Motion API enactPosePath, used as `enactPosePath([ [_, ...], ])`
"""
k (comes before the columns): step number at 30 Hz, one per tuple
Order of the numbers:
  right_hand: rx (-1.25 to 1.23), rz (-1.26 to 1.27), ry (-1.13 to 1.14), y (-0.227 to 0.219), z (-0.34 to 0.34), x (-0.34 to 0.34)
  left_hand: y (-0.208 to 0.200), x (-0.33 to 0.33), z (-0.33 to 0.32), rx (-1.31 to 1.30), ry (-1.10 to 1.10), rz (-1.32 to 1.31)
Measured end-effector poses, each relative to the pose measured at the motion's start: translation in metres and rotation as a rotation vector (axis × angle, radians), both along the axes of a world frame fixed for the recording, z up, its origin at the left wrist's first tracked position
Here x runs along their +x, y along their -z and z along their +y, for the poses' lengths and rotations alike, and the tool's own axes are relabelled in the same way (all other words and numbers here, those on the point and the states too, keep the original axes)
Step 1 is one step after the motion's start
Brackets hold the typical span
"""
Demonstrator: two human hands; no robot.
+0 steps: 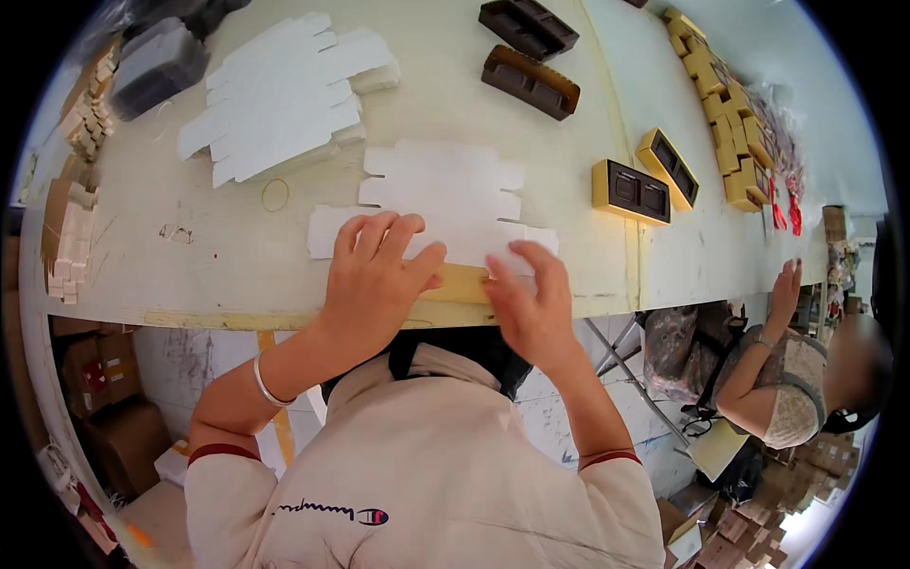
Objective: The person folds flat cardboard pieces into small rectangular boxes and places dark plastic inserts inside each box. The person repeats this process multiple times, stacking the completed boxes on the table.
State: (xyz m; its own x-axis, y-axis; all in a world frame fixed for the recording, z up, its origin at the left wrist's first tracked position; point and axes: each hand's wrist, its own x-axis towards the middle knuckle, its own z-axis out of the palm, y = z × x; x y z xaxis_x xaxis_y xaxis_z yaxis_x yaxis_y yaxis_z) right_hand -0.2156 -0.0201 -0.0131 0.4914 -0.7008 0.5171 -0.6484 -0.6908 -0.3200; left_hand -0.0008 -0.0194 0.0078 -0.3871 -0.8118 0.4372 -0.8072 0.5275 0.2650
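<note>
A flat white carton blank with notched side flaps lies before me at the table's near edge. Its near strip is folded up, showing a yellow outer face. My left hand is closed at the left end of this fold, fingers bent over the white card and thumb against the yellow strip. At the right end, my right hand is slightly blurred, its curved fingers apart and close to the card. Whether its fingertips press on the fold, I cannot tell.
A stack of white blanks lies at the far left, near a rubber band. Dark brown trays lie at the back. Two yellow boxes with brown inserts stand right. More yellow boxes line the back right; another person's hand rests there.
</note>
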Motion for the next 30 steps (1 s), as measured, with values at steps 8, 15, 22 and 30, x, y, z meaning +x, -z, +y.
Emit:
enactPosePath([
  [8, 0.029, 0.142, -0.141, 0.009, 0.030, 0.000, 0.011, 0.013, 0.038, -0.027, 0.169, -0.089],
  [15, 0.138, 0.192, -0.158, -0.014, 0.013, 0.015, 0.008, 0.018, 0.026, 0.136, 0.187, 0.059],
  [22, 0.405, 0.207, -0.148, -0.023, -0.009, 0.028, 0.007, 0.014, 0.008, 0.124, 0.076, 0.000],
  [30, 0.847, -0.130, 0.062, -0.028, 0.005, 0.048, -0.021, 0.014, 0.007, 0.452, -0.142, 0.293],
])
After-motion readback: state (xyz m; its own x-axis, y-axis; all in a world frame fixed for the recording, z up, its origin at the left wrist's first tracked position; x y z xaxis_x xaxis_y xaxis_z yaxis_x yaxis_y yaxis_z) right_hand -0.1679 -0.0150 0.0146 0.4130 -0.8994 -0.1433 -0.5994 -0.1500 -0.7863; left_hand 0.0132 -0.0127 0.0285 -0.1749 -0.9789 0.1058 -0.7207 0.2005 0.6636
